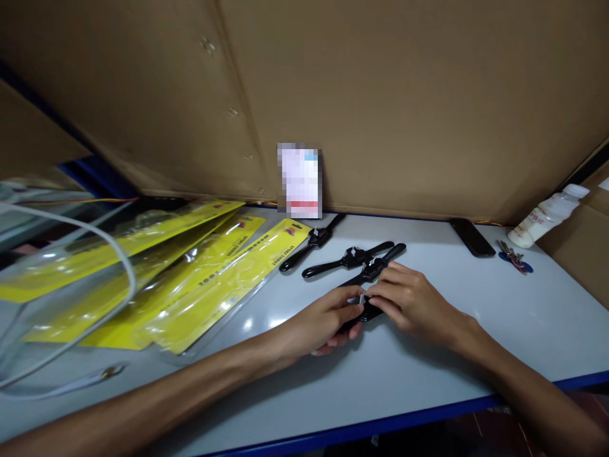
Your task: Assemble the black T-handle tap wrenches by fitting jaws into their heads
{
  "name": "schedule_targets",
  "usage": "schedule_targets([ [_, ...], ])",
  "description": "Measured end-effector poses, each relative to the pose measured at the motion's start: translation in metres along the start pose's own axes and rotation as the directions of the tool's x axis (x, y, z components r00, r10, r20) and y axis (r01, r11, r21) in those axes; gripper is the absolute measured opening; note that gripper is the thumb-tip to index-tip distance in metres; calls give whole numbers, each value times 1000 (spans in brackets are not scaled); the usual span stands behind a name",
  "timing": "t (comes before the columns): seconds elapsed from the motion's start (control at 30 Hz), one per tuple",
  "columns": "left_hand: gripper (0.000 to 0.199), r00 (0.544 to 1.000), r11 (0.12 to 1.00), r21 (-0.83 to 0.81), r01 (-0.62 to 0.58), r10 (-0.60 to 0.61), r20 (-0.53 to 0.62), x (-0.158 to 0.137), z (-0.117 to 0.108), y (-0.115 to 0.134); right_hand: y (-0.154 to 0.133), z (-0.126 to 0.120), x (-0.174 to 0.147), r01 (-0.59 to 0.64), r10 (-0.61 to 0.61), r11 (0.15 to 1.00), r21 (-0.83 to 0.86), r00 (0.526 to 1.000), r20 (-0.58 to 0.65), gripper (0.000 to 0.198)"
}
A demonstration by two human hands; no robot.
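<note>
My left hand (333, 317) is closed around a black spokeshave (372, 311), low over the front half of the table. Its thumb and forefinger sit by a small pale metal piece at the tool's middle. My right hand (406, 295) pinches at that same middle part with its fingertips; exactly what they grip there is partly hidden. Just beyond my hands lie three more black spokeshaves: a near one (373, 270), a middle one (352, 257) and a farther one (320, 237), each with a bright metal part at its centre.
Yellow cards in clear plastic packs (238, 285) overlap on the left, with a white cable (126, 266) across them. A lit screen (301, 181) leans on the cardboard wall (380, 95). At the right are a dark phone (472, 237), keys (514, 257) and a bottle (542, 219).
</note>
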State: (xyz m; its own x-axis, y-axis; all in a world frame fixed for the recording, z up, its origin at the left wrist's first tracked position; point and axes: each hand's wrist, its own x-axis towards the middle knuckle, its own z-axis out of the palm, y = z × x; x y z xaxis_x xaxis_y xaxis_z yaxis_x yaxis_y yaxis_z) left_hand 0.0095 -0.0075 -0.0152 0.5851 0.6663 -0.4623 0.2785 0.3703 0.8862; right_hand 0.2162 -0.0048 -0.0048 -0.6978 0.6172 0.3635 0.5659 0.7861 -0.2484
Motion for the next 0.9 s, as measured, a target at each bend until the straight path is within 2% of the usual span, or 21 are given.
schedule_targets([
  [0.2,21,1000,1000,28,8,-8,3,2,0,-3,-2,3,4,-74,73,992,102,997,12,22],
  [0.43,31,998,998,40,-41,39,42,2,0,-2,-7,3,4,-84,82,993,80,996,35,25],
  [0.57,36,999,999,27,-37,37,35,0,2,1,-11,6,5,-223,230,953,206,973,-9,20],
  [0.73,40,1000,999,45,-14,13,14,0,4,1,-15,14,10,-439,469,807,394,883,21,14],
  [0.8,41,1000,998,55,-21,20,13,1,3,-1,-16,18,11,-463,500,783,415,866,24,16],
  [0.9,43,999,998,57,-30,29,16,2,2,-2,-16,19,11,-432,465,817,381,885,7,18],
])
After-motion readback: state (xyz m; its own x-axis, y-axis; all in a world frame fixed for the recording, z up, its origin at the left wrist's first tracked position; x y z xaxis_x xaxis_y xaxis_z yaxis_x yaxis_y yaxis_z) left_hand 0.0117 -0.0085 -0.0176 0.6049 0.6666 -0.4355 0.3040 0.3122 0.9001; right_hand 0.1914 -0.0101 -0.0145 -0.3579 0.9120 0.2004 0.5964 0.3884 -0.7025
